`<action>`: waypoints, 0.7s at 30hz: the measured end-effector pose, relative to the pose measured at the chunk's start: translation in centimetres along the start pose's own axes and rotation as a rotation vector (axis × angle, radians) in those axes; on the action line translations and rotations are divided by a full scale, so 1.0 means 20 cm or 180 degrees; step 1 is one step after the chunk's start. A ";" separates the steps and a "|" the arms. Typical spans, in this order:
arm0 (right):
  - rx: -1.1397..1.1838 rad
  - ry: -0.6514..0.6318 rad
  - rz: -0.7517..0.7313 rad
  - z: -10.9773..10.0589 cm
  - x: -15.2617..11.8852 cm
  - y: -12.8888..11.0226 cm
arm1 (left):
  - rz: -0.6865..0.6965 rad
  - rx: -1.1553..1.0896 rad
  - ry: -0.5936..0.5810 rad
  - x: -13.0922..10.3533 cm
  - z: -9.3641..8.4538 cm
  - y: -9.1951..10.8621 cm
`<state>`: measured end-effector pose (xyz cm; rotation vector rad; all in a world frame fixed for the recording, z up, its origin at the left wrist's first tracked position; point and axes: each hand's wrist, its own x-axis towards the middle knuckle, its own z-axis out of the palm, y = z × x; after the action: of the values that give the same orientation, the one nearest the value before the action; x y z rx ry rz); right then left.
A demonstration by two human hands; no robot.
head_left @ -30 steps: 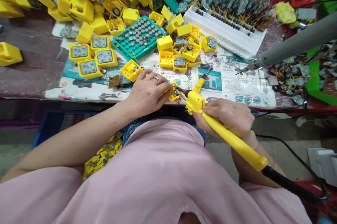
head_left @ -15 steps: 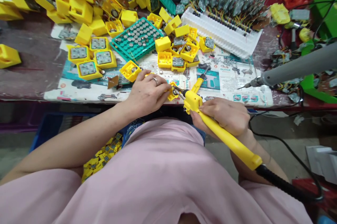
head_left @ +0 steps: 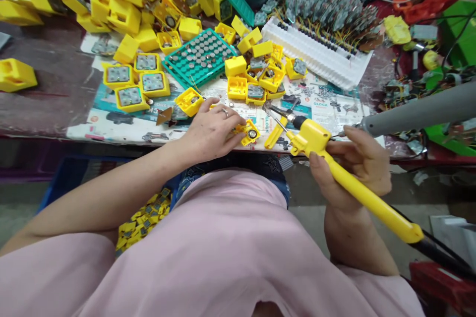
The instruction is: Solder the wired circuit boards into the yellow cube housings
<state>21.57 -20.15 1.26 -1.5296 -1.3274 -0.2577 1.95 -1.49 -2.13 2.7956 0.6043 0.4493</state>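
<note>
At the table's front edge my left hand (head_left: 212, 131) has its fingers closed on a small yellow housing (head_left: 250, 133), which shows a round metal part inside. To the right, my right hand (head_left: 353, 168) holds a yellow soldering gun (head_left: 314, 137) with a black cable, its metal tip pointing up and left over the table. A yellow-handled screwdriver (head_left: 276, 133) lies between the two. Just left of my left fingers is an open yellow housing (head_left: 189, 101). A grey electric screwdriver (head_left: 416, 106) reaches in from the right, its bit close to my right fingers.
Yellow housings (head_left: 124, 14) are heaped at the back left. A green tray (head_left: 174, 70) holds round metal discs. Behind stands a white foam rack (head_left: 349, 76) with wired boards. Green bins (head_left: 451, 128) are at the right; a blue bin (head_left: 55, 185) with yellow pieces is below the table.
My right hand has drawn the soldering gun away to the right from the small housing, towards the grey screwdriver. My left hand stays at the housing, and the whole view has shifted slightly.
</note>
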 end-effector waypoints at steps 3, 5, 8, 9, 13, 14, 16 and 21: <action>-0.0065 -0.0025 -0.0022 0.02 -0.04 0.01 | 0.0079 0.0124 -0.0047 0.01 -0.01 -0.01; 0.0096 0.0022 -0.0205 0.03 -0.06 0.02 | 0.0103 0.0176 -0.0095 0.00 -0.01 0.00; 0.0214 -0.0026 -0.0214 0.03 -0.08 0.03 | 0.0087 0.0208 -0.0122 0.00 -0.01 0.01; 0.0139 -0.0078 -0.0079 0.03 -0.09 0.03 | 0.0082 0.0218 -0.0117 0.00 -0.01 0.01; -0.0251 -0.0157 -0.0028 0.00 -0.12 0.03 | 0.0089 0.0251 -0.0053 -0.01 0.00 0.02; -0.0328 -0.0129 -0.0164 0.00 -0.13 0.03 | 0.0093 0.0276 -0.0042 -0.01 0.00 0.03; -0.0417 -0.0168 -0.0340 -0.01 -0.14 0.04 | 0.0097 0.0342 -0.0034 -0.01 0.01 0.03; -0.0121 -0.0522 -0.0556 0.01 -0.12 0.02 | 0.0033 0.0258 0.0005 -0.01 0.01 0.04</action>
<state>20.89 -21.32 -0.71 -1.4932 -1.5972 -0.2733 2.12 -2.33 -2.16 2.8765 0.6221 0.4383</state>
